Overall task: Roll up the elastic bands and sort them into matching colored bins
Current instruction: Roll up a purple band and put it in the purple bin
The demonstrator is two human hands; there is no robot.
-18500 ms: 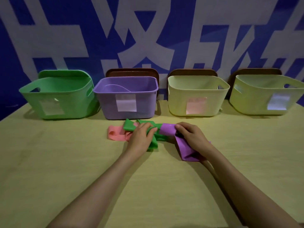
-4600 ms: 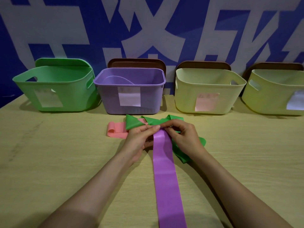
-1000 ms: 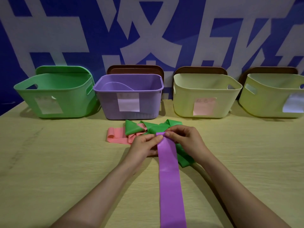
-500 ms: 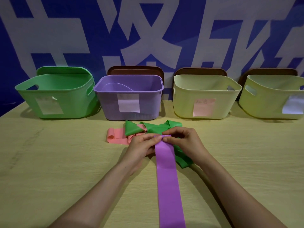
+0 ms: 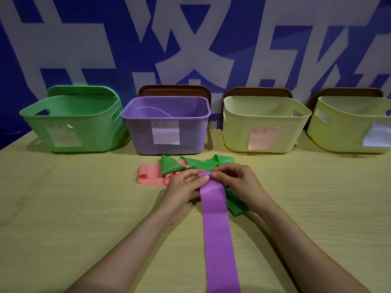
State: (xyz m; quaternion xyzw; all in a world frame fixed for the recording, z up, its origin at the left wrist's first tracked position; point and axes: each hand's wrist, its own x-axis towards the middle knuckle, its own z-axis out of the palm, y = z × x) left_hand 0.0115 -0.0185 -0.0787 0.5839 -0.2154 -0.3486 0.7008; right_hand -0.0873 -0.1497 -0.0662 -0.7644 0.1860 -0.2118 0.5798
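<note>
A long purple elastic band (image 5: 218,233) lies flat on the table, running from my hands toward me. My left hand (image 5: 184,187) and my right hand (image 5: 237,182) pinch its far end, which is curled over into a small fold. Beneath and behind my hands lies a crumpled green band (image 5: 203,163); part of it shows at my right wrist. A pink band (image 5: 150,176) lies to the left, partly under the green one. At the back stand a green bin (image 5: 72,123), a purple bin (image 5: 167,127) and two pale yellow bins (image 5: 264,123) (image 5: 349,125).
Each bin carries a paper label on its front. Brown lids (image 5: 175,90) lean against the blue and white wall behind the bins. The wooden table (image 5: 63,208) spreads wide to the left and right of my arms.
My fingers have curled the purple band's far end over into a small fold. The bands on the table have stayed where they were.
</note>
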